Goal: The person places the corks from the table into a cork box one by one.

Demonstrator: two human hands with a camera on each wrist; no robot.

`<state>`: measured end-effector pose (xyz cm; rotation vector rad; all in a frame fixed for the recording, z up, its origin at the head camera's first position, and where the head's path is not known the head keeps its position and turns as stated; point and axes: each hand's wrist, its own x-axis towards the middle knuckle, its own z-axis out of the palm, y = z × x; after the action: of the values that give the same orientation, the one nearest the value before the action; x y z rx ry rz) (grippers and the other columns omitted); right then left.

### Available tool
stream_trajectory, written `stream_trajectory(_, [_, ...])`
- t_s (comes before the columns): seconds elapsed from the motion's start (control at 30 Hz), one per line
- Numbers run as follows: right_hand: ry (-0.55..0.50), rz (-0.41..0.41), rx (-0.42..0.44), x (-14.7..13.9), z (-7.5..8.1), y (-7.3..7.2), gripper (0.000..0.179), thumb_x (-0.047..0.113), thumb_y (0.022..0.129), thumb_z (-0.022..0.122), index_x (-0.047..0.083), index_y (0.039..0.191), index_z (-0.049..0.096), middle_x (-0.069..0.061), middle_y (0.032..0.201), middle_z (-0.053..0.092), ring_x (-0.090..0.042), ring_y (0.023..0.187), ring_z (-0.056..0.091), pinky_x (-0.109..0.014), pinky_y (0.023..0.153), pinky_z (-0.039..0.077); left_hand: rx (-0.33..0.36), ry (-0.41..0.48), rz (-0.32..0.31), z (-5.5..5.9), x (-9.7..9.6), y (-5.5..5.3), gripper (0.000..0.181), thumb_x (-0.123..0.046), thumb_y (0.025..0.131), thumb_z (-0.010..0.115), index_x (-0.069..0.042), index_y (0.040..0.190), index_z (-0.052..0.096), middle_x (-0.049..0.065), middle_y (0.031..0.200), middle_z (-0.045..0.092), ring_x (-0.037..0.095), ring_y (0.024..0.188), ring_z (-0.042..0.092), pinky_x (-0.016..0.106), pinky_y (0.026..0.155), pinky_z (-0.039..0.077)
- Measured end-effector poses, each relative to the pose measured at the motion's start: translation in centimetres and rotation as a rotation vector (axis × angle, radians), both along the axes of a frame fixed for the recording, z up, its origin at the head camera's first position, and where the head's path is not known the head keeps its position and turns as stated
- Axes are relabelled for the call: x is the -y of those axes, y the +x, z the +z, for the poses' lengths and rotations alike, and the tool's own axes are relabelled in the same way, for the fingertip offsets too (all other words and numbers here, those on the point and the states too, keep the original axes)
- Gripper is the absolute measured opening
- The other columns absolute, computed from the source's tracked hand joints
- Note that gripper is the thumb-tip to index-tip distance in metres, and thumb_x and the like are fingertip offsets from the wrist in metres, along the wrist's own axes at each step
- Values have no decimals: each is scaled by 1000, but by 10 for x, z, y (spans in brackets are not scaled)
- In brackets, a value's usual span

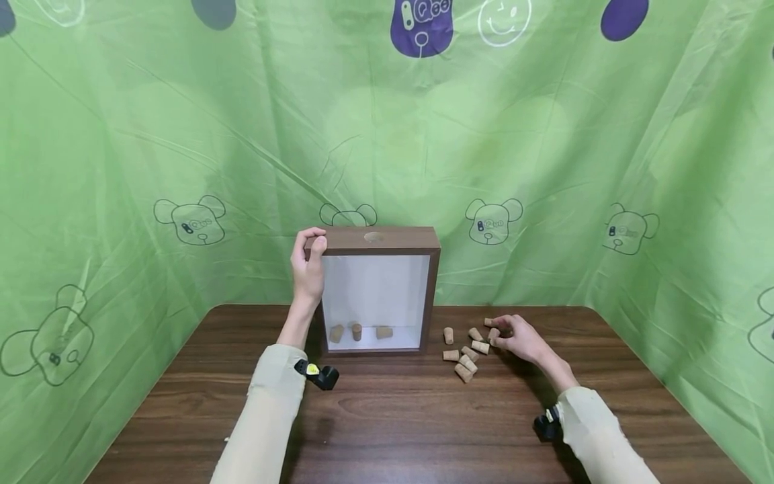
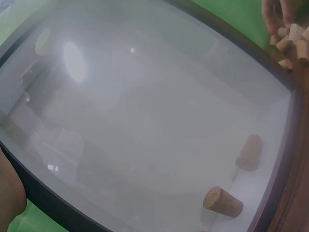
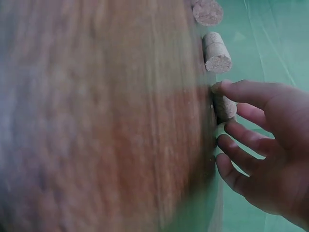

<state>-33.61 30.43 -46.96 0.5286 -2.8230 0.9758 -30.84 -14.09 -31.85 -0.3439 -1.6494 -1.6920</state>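
A brown wooden box frame (image 1: 432,296) with a clear front and white back stands upright on the table. My left hand (image 1: 308,272) grips its top left corner, thumb at the front. Three corks (image 1: 357,332) are inside at the bottom; two of them show in the left wrist view, one cork (image 2: 223,201) near the front pane. A round hole (image 1: 373,236) is in the frame's top. To the right, my right hand (image 1: 525,339) is among loose corks (image 1: 463,373). Its thumb and index finger pinch one cork (image 3: 226,109) at the table surface.
Several corks lie scattered between the frame and my right hand, such as one upright cork (image 1: 449,336). The dark wooden table (image 1: 387,417) ends at a green printed curtain (image 1: 387,154) at the back and sides.
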Motion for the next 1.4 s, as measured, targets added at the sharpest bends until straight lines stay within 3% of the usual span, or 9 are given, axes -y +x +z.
stream_trajectory(0.23, [94,-47,13,2,2,-2,35,15,84,73,-4,111,67,-13,97,70,-22,86,66,-39,81,50,12,6,-3,1,0,2,32,-19,94,54,7,114,57,15,117,58,4,105,50,26,94,36])
stream_trajectory(0.53, [67,-129,-42,5,12,-1,35,21,82,72,1,111,69,-10,96,72,-21,88,67,-36,79,51,2,-3,-2,2,1,0,33,-19,94,54,7,114,57,14,116,58,5,104,50,26,93,36])
stream_trajectory(0.93, [89,-107,-165,12,30,3,39,18,75,74,3,110,68,-6,94,69,-21,86,64,-35,77,52,-2,12,-12,-1,2,-6,24,-19,95,55,-3,111,61,8,109,59,4,100,51,26,92,37])
stream_trajectory(1.2, [96,-81,-258,25,57,10,41,19,74,79,4,111,68,-5,96,66,-19,86,62,-37,79,53,-15,24,-21,-1,2,-6,33,-18,94,55,8,114,58,2,104,59,5,98,51,25,91,37])
stream_trajectory(1.4, [78,-67,-326,39,82,17,39,16,74,73,6,112,68,-4,98,66,-19,89,62,-39,80,54,-10,16,-17,-1,2,-6,31,-19,94,54,5,113,58,12,113,58,4,103,50,26,93,37])
